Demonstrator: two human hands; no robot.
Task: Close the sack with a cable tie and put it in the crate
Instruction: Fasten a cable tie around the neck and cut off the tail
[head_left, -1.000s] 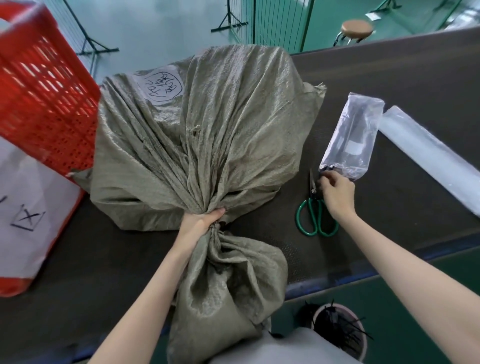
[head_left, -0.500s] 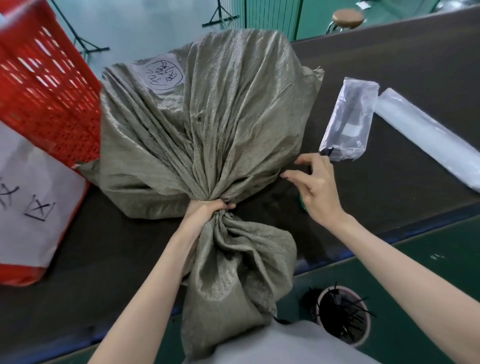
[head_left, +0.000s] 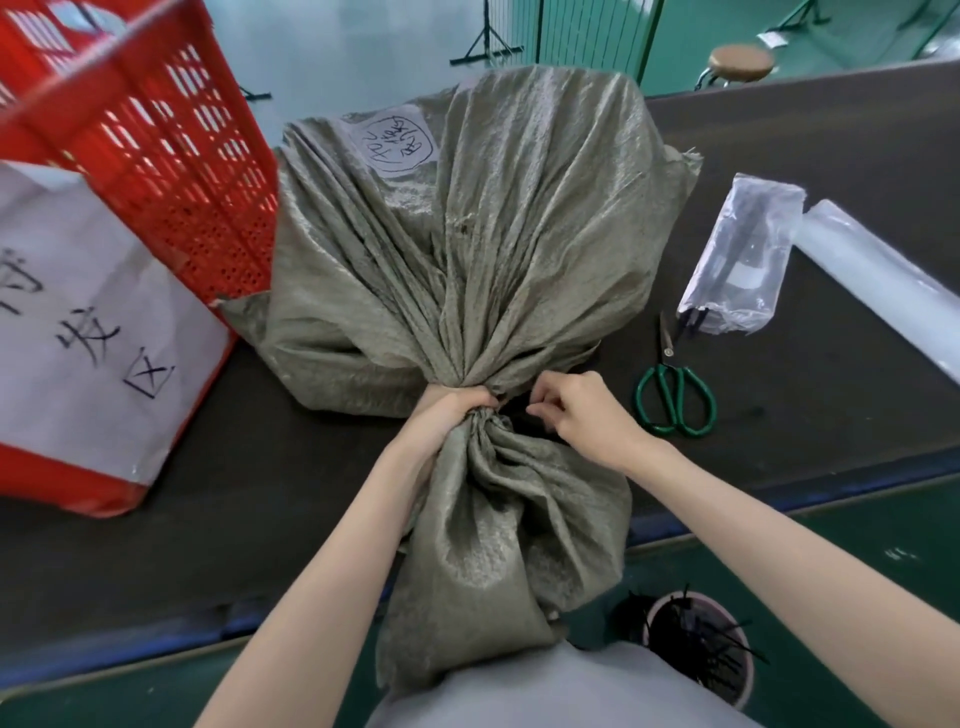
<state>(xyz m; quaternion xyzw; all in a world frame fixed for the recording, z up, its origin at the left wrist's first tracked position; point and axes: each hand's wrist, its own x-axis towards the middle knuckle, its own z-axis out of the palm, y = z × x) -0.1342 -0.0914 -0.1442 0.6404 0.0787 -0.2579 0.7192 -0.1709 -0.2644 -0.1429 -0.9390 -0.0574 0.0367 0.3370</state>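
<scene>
A grey-green woven sack (head_left: 493, 234) lies on the dark table (head_left: 208, 519), its mouth gathered into a tight neck with the loose end hanging over the near edge. My left hand (head_left: 447, 415) is clenched around that neck. My right hand (head_left: 582, 415) is right beside the neck, fingers pinched on what looks like a thin black cable tie, mostly hidden by the hand. The red plastic crate (head_left: 171, 156), with a white paper sign on its side, stands tilted at the left, touching the sack.
Green-handled scissors (head_left: 675, 400) lie to the right of the sack. Beyond them is a clear bag of black cable ties (head_left: 743, 265) and a white plastic roll (head_left: 883, 291). A round pot of tie offcuts (head_left: 696, 649) stands on the floor below the table edge.
My right hand left the clear bag by the scissors and came left to the sack's neck. My left hand kept its grip on the neck.
</scene>
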